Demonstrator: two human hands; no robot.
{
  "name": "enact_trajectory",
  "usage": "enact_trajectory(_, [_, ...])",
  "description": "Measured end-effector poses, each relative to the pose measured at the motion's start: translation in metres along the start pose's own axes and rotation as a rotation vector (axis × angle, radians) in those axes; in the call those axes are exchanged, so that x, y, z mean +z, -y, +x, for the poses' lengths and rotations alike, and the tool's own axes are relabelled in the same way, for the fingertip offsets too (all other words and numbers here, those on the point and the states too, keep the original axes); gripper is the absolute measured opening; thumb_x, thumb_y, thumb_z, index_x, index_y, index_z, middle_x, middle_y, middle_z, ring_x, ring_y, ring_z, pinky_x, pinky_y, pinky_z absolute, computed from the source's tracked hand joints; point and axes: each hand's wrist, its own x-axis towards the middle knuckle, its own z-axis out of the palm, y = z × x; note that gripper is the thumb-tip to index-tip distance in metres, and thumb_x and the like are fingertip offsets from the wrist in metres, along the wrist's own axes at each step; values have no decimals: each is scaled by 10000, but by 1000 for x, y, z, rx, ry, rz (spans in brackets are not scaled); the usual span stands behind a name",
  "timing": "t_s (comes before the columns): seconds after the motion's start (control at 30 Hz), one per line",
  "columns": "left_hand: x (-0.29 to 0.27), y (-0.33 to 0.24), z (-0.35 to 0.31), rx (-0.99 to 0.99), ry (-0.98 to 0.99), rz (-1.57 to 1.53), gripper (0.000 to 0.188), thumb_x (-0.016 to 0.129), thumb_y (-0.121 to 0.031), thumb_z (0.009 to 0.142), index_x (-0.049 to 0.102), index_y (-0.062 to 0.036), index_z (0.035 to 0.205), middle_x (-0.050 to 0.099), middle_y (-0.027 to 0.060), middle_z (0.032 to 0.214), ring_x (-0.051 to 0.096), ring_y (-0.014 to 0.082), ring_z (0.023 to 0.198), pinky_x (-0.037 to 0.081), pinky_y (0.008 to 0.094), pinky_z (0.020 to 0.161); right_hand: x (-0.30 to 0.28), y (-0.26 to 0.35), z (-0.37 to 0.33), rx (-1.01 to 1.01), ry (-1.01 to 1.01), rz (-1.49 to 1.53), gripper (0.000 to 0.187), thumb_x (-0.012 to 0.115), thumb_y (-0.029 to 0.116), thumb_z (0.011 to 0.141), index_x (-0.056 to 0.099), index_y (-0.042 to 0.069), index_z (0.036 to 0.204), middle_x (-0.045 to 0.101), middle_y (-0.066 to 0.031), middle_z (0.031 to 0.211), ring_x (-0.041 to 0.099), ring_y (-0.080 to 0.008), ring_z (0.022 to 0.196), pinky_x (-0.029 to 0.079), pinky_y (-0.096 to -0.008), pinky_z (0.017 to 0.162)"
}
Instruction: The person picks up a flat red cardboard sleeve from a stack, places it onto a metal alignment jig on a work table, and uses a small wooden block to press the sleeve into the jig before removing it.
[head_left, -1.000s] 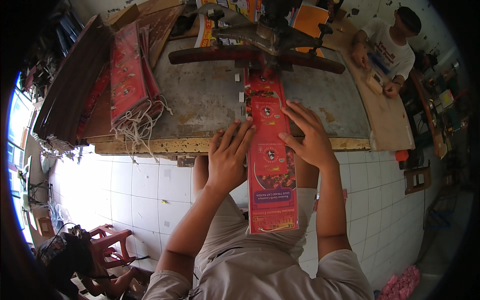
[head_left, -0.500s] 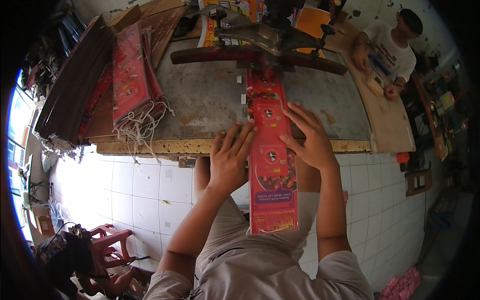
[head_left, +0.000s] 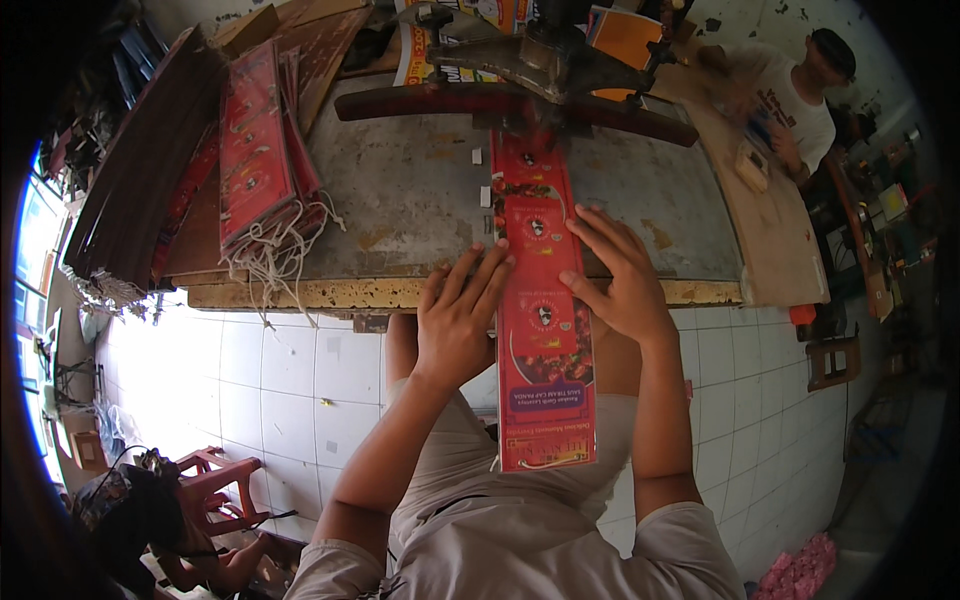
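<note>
A long red printed card strip [head_left: 540, 345] lies lengthwise on the grey metal table plate [head_left: 400, 215]. Its far end is under the dark metal press [head_left: 535, 75]; its near end juts past the table's front edge, over my lap, with a white cord at the tip. My left hand [head_left: 462, 320] lies along the strip's left edge, fingers stretched out, thumb hidden. Along the right edge rests my right hand [head_left: 622, 275], its fingers extended and thumb apart, fingertips touching the strip. Neither hand is wrapped round it.
Similar red corded strips [head_left: 255, 150] are stacked at left, beside a tall pile of dark-edged sheets [head_left: 145, 150]. Two small white blocks [head_left: 486, 197] sit on the plate. Across the right side, another person [head_left: 790, 110] works. A red stool [head_left: 215, 490] stands on the tiled floor.
The press's upper part appears slightly shifted and turned. The other person's hands have moved and are blurred. My hands and the red strip stay in place.
</note>
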Motion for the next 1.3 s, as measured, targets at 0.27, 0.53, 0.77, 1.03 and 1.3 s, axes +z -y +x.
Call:
enact_trajectory(0.27, [1, 3, -1, 21, -10, -15, 688, 798, -451, 955, 652, -74, 1512, 628, 70, 1652, 602, 290, 1492, 448, 491, 1154, -2, 3, -1, 15, 1, -10, 696, 858, 428, 980, 659, 89, 1554, 586, -135, 1664, 486, -344, 1591, 369, -529, 1327])
enact_trajectory(0.53, [2, 2, -1, 21, -23, -22, 682, 808, -449, 941, 664, -71, 1490, 633, 72, 1647, 605, 290, 1490, 454, 491, 1146, -1, 2, -2, 34, 16, 14, 702, 844, 458, 985, 659, 94, 1556, 588, -134, 1664, 484, -340, 1597, 354, -541, 1337])
enact_trajectory(0.77, [0, 1, -1, 15, -14, -21, 709, 813, -463, 935, 655, -72, 1505, 635, 67, 1644, 599, 295, 1498, 463, 507, 1151, -3, 4, -2, 34, 6, -1, 687, 842, 467, 991, 669, 102, 1548, 600, -124, 1653, 484, -334, 1599, 368, -535, 1330])
enact_trajectory(1.03, [-9, 0, -2, -44, 60, -82, 714, 727, -82, 880, 604, -119, 1583, 579, 34, 1701, 552, 281, 1549, 437, 536, 1212, -51, -62, -5, 307, -34, -44, 569, 734, 362, 1095, 630, 57, 1565, 592, -165, 1655, 526, -368, 1560, 394, -481, 1306])
enact_trajectory(1.3, [-7, -7, 0, -90, 103, -30, 646, 707, -176, 937, 620, -168, 1577, 585, 4, 1695, 552, 246, 1547, 407, 503, 1227, -153, -318, 5, 401, -342, -628, 571, 700, 203, 1090, 560, 25, 1614, 535, -278, 1644, 552, -473, 1490, 466, -512, 1239])
